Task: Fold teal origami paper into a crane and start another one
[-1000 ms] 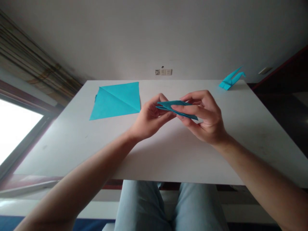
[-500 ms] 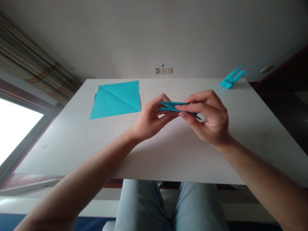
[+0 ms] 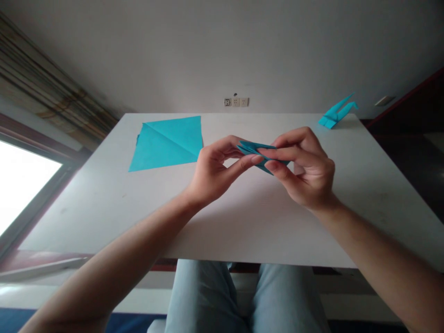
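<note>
A folded piece of blue paper [image 3: 250, 146] is held above the middle of the white table, its layers partly spread at the left end. My left hand [image 3: 222, 169] pinches it from the left, thumb in front and fingers behind. From the right, my right hand [image 3: 305, 166] grips the same piece between thumb and fingers. A flat blue sheet [image 3: 166, 143] with a diagonal crease lies left of my hands. At the far right corner stands a blue folded paper crane [image 3: 335, 115].
The white table [image 3: 249, 231] reaches to a wall with sockets [image 3: 236, 102]. A curtain [image 3: 52, 83] and a bright window [image 3: 24, 185] are on the left. My legs [image 3: 204, 296] are below the front edge.
The folded paper has shifted slightly right and turned, so its front layers tilt differently. My left thumb has moved onto its front, and my right hand has moved slightly right.
</note>
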Available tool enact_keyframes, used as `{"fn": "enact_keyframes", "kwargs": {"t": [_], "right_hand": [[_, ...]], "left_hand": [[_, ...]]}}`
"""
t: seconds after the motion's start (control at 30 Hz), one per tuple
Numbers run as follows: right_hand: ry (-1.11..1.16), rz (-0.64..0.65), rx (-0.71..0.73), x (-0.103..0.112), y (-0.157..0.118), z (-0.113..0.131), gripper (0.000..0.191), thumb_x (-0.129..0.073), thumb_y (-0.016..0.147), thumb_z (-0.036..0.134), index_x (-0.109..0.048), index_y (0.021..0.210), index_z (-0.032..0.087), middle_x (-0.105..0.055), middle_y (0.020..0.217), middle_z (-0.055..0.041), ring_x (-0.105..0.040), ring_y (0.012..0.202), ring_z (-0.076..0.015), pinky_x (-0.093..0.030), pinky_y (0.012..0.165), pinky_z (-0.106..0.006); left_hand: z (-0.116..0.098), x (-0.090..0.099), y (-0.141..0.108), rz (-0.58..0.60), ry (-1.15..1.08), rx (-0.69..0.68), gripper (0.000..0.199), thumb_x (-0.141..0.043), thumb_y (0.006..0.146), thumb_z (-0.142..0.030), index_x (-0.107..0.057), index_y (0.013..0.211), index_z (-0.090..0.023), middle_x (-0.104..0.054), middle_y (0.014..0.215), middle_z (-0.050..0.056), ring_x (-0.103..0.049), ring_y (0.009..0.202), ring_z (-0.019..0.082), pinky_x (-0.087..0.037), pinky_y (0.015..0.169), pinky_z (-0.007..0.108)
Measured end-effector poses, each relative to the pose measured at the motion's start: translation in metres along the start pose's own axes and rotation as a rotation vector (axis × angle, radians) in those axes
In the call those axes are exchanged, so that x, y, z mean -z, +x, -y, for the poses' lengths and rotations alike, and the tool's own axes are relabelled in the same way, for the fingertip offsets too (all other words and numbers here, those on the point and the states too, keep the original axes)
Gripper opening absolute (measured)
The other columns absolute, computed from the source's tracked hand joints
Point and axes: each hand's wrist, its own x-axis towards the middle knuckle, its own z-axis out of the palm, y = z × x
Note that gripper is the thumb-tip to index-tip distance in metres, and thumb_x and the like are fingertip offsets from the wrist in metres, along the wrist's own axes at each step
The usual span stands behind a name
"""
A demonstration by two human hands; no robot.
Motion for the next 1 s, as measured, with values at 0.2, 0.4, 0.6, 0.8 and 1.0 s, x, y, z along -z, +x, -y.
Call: {"fn": "enact_keyframes", "kwargs": {"t": [0.2, 0.4, 0.6, 0.8, 1.0], "right_hand": [[0.001, -0.021, 0.044, 0.0, 0.002, 0.003, 0.027, -0.089, 0.12, 0.041, -0.098, 0.14, 0.056, -0.082, 0.113, -0.006, -0.078, 0.089, -0.0285, -0.071, 0.07, -0.051], [0.062, -0.067, -0.002, -0.008, 0.0, -0.002, 0.013, -0.094, 0.116, 0.042, -0.096, 0.129, 0.045, -0.085, 0.11, -0.0039, -0.081, 0.098, -0.0292, -0.072, 0.081, -0.05], [0.12, -0.102, -0.125, -0.011, -0.007, -0.01, 0.045, -0.1, 0.109, 0.064, -0.086, 0.146, 0.043, -0.086, 0.118, -0.0032, -0.082, 0.1, -0.0291, -0.071, 0.088, -0.051], [0.157, -0.085, -0.19, -0.008, -0.005, -0.016, 0.032, -0.099, 0.11, 0.067, -0.089, 0.119, 0.038, -0.087, 0.103, -0.0016, -0.078, 0.088, -0.027, -0.068, 0.08, -0.049], [0.147, -0.061, -0.198, -0.007, -0.004, -0.014, 0.03, -0.099, 0.111, 0.066, -0.091, 0.109, 0.037, -0.085, 0.097, -0.003, -0.076, 0.087, -0.0285, -0.064, 0.082, -0.052]], "left_hand": [[-0.003, 0.001, -0.002, -0.025, 0.028, -0.005, 0.048, -0.118, 0.094, -0.065, -0.089, 0.101, -0.028, -0.096, 0.107, 0.006, -0.095, 0.107, 0.03, -0.081, 0.107, 0.051], [0.002, 0.0, -0.002, -0.028, 0.03, 0.014, 0.053, -0.117, 0.09, -0.073, -0.092, 0.101, -0.028, -0.097, 0.106, 0.006, -0.095, 0.104, 0.03, -0.081, 0.102, 0.047], [0.0, 0.0, 0.005, -0.104, -0.009, -0.032, 0.051, -0.115, 0.095, -0.073, -0.089, 0.094, -0.028, -0.093, 0.098, 0.003, -0.088, 0.092, 0.024, -0.077, 0.089, 0.042], [0.001, 0.002, 0.01, -0.145, -0.037, -0.053, 0.056, -0.114, 0.093, -0.077, -0.088, 0.097, -0.028, -0.094, 0.102, 0.004, -0.087, 0.095, 0.024, -0.077, 0.091, 0.041], [-0.007, -0.001, 0.009, -0.13, -0.003, -0.025, 0.056, -0.118, 0.088, -0.075, -0.088, 0.092, -0.028, -0.088, 0.088, 0.003, -0.081, 0.081, 0.022, -0.071, 0.076, 0.039]]}}
